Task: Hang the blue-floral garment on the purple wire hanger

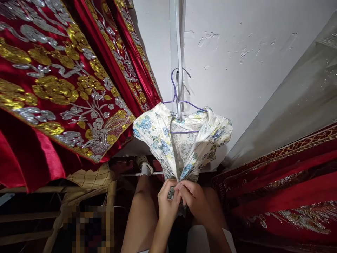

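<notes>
A white garment printed with blue and yellow flowers [181, 140] hangs on a purple wire hanger [176, 95] hooked on a white pipe [177, 52] against the wall. My left hand [167, 203] and my right hand [196, 200] meet at the garment's lower opening. Both pinch the fabric edges together with closed fingers. The lower part of the garment is hidden behind my hands.
Red garments with gold and silver embroidery [60, 88] hang close on the left. More red embroidered cloth under a clear plastic cover [297, 105] fills the right. My leg and white-socked foot [144, 168] show below. A cream quilted piece [92, 177] lies lower left.
</notes>
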A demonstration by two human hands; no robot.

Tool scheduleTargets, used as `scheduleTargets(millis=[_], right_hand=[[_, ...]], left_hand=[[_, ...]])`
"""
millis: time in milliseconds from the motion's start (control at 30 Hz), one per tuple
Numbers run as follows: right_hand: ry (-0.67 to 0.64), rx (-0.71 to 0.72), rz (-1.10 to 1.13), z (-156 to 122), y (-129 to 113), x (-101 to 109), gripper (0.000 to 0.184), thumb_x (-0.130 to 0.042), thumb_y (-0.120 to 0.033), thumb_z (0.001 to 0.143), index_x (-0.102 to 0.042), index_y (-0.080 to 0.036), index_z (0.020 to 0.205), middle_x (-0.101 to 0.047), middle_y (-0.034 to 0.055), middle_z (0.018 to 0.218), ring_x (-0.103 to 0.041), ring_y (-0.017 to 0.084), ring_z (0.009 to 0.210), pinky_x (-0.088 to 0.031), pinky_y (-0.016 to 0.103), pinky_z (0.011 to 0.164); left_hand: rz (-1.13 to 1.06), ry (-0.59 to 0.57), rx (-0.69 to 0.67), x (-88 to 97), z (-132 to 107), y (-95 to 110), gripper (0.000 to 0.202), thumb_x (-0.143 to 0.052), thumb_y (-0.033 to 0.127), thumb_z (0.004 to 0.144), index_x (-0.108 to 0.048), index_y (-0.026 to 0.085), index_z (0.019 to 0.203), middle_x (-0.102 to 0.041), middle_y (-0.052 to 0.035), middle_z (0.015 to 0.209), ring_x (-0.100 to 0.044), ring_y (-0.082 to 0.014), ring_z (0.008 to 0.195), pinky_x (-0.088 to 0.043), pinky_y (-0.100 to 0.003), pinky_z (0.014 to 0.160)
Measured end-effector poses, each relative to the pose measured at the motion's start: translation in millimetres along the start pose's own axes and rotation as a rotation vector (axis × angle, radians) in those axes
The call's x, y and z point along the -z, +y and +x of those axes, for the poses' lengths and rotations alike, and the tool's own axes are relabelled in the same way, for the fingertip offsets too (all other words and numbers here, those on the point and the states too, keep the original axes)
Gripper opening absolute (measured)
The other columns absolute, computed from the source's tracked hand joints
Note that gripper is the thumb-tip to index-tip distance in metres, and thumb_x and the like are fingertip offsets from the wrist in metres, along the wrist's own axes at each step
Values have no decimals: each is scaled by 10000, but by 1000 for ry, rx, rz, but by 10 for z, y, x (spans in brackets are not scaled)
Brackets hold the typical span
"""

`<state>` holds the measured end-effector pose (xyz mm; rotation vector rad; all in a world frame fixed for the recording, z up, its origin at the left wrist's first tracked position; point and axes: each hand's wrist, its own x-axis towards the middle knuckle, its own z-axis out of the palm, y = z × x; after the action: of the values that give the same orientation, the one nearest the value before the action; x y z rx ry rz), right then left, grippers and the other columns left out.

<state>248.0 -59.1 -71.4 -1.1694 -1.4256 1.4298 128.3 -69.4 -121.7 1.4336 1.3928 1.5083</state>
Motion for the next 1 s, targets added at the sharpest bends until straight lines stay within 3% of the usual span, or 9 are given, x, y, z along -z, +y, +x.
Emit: scheduleTargets(millis=[100,200,333,500,567,667,733,900,1000], right_hand=[[15,-17,-38,237,-285,148,258,-527,-323,922,-689,-173,787,-620,-6,522,-490,124,456,-373,245,492],[93,97,-28,584,-841,297,273,-550,-350,929,-685,-172,771,-649,4,526,-453,104,396,-372,245,456],[201,284,56,953,-1570,379,239,-556,-268,928,-675,-161,751,-655,6,544,-451,79,396,-341,218,425],[227,392,83,930,-1698,359,198,-527,-205,899,-651,-164,751,-608,-22,488,-425,74,383,-316,206,415],[233,389,91,861,-1599,373,191,-532,-220,893,-645,-171,747,-590,-32,473,-435,79,398,-327,204,428],[229,382,71,791,-1522,390,181,-543,-225,883,-645,-175,742,-576,-37,470,-453,86,419,-343,207,449],[215,410,40,780,-1540,384,173,-546,-221,880,-644,-181,743,-565,-40,471,-459,90,427,-350,214,460],[199,463,-67,875,-1494,346,218,-545,-290,916,-638,-192,744,-544,-40,480,-461,103,439,-334,233,464],[205,370,-185,949,-1231,337,252,-535,-303,910,-619,-200,696,-519,-42,476,-407,102,417,-287,249,445]], left_hand=[[70,-3,-110,-33,16,-86,248,-566,260,954,-509,199,720,-527,0,724,-517,-151,683,-430,-246,635],[170,-58,-195,-122,-9,-119,244,-488,212,988,-487,200,744,-542,-9,744,-534,-146,703,-427,-240,650],[429,-317,-400,-264,-6,-75,250,-396,101,962,-492,209,758,-567,-29,751,-551,-168,714,-404,-264,634],[533,-545,-520,-181,345,196,181,-469,70,905,-573,205,842,-656,-41,797,-599,-185,712,-436,-288,626],[399,-485,-562,-41,628,439,151,-501,105,942,-610,203,904,-697,-49,865,-647,-182,807,-493,-287,723],[248,-130,-675,175,1137,894,65,-569,180,982,-632,190,968,-692,-43,885,-647,-159,817,-508,-278,756],[258,47,-746,265,1450,1171,190,-575,213,998,-639,176,1173,-686,-46,936,-629,-146,801,-504,-275,751],[383,-58,-874,299,1764,1525,122,-591,235,995,-688,169,960,-717,-35,888,-643,-144,802,-495,-278,764],[335,148,-860,397,1768,1538,97,-632,244,968,-687,184,915,-720,-28,888,-647,-162,857,-485,-326,839]])
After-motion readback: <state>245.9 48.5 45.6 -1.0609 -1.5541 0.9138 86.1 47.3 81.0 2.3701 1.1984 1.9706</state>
